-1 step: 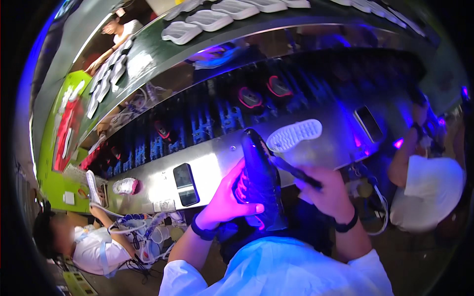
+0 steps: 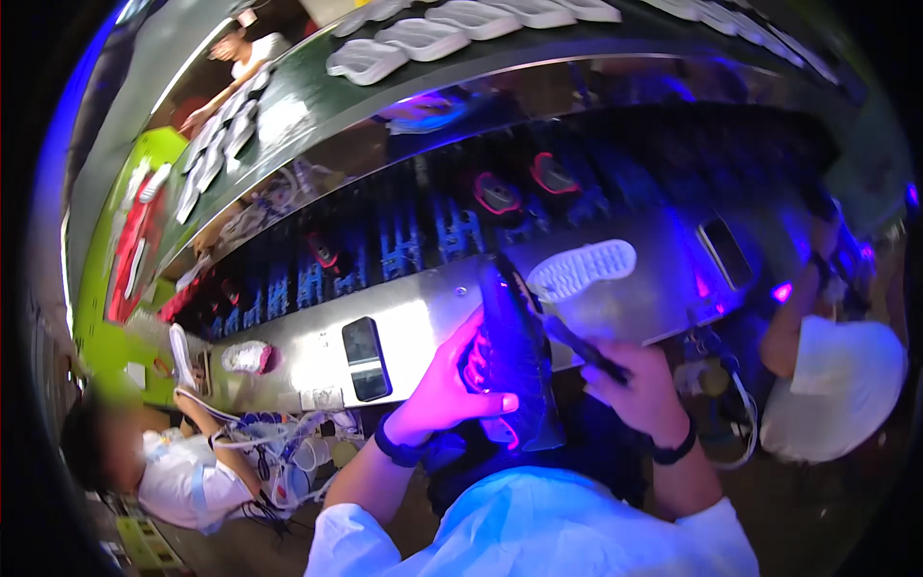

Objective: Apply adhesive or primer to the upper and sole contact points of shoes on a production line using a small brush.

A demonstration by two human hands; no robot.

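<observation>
In front of my body, my left hand (image 2: 440, 392) grips a dark shoe upper (image 2: 519, 370), with the thumb across it and pink-lit marks showing beside the fingers. The shoe stands lengthwise, its toe pointing away toward the bench. My right hand (image 2: 636, 389) is closed around the dark handle of a slim brush-like tool (image 2: 586, 349). The tool's far end lies at the shoe's right edge; whether it touches cannot be made out, nor can its tip. Just beyond, a white shoe sole (image 2: 583, 270) rests on the metal bench (image 2: 423, 317).
Phones lie on the bench at left (image 2: 365, 359) and right (image 2: 724, 253). Behind runs a dark conveyor with blue racks (image 2: 399, 240) and pink-edged shoes (image 2: 497, 192). White soles (image 2: 423, 38) line the upper green belt. People sit at left (image 2: 183, 481) and right (image 2: 835, 389); another (image 2: 245, 58) stands far left.
The whole view has shifted slightly. My right hand and the tool sit a little nearer to me along the shoe's edge. Both hands keep their holds.
</observation>
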